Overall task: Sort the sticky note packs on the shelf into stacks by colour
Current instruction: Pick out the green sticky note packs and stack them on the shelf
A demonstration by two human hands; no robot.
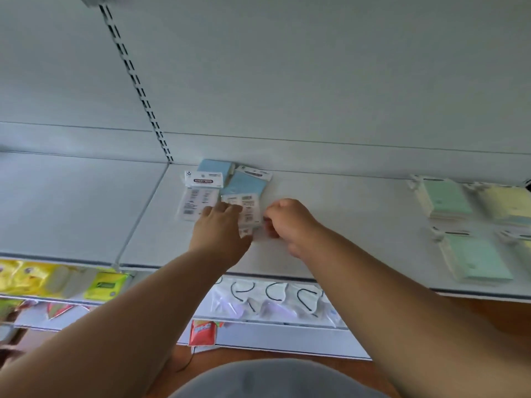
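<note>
Head view: a white pack [249, 212] lay between both hands, long axis pointing away; left hand [219, 225] rested flat on it, right hand [283, 218] pinched its edge.

The shelf [330, 225] and its back panel [316, 81] look like smooth, matt painted metal, pale grey-white, with a slotted metal upright [135, 81] between panels. The blue packs [244, 183] and green packs [448, 199] are matt paper pads in clear glossy plastic wrap with white card headers. Below, the floor [488, 311] looks like smooth brown wood, and the yellow packets [26, 275] are shiny plastic.
</note>
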